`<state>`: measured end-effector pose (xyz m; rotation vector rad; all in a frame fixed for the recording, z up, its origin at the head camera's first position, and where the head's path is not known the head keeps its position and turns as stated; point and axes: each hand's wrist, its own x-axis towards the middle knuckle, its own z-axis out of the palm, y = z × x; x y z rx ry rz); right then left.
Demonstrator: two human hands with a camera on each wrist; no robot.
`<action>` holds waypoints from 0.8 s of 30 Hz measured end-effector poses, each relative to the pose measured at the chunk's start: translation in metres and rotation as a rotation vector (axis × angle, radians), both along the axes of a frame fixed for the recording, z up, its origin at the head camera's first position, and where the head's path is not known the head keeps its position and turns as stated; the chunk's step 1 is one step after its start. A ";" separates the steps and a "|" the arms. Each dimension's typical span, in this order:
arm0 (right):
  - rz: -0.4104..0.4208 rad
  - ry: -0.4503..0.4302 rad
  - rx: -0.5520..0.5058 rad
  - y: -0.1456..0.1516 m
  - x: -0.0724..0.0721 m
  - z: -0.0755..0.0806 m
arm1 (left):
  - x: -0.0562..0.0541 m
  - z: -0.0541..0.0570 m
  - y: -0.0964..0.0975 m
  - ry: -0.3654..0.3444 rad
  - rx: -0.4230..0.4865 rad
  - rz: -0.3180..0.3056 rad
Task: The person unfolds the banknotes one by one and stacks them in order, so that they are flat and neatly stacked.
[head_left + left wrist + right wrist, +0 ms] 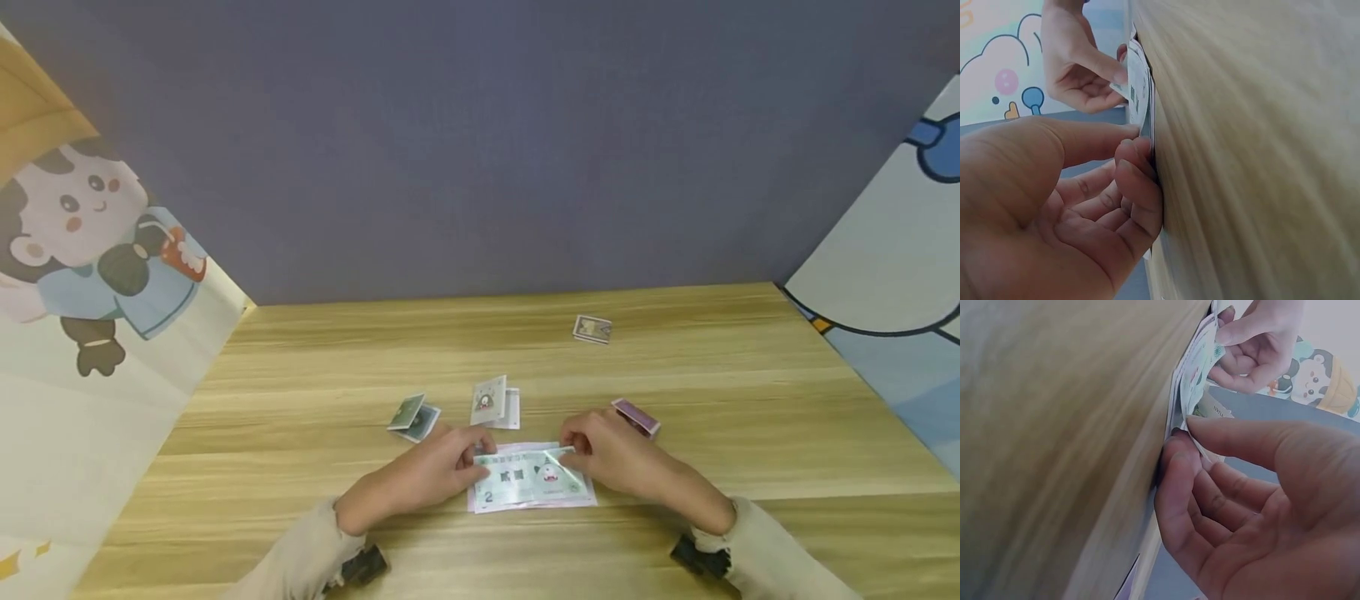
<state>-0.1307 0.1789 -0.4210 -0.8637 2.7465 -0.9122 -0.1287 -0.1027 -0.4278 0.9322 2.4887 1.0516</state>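
Note:
A pale green play banknote [525, 483] marked with a 2 lies over a small pile of pinkish notes [592, 502] near the front of the table. My left hand [450, 467] pinches its left end between thumb and fingers; in the left wrist view the thumb [1107, 134] presses on the paper's face. At the opposite end my right hand [611, 454] pinches the same note, its thumb [1235, 434] on top and fingers curled behind the edge. The green note bows up from the pile in both wrist views.
Just beyond the hands stand a folded green note [408, 414], a folded pale note [489, 402] and a folded purple note [637, 417]. A small brownish folded note [592, 328] lies farther back on the wooden table [337, 350]. A grey partition [480, 150] rises behind.

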 end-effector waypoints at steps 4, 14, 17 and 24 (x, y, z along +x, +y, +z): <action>-0.020 0.027 0.039 -0.003 0.003 0.001 | 0.003 0.000 0.001 0.031 -0.014 0.005; -0.090 0.138 0.178 -0.012 0.016 0.007 | 0.012 0.003 0.006 0.179 -0.090 0.003; -0.042 0.163 0.167 -0.013 0.019 0.007 | 0.016 0.004 0.008 0.275 -0.132 -0.011; 0.094 0.177 0.151 -0.014 0.023 0.006 | 0.022 0.007 0.009 0.352 -0.217 -0.083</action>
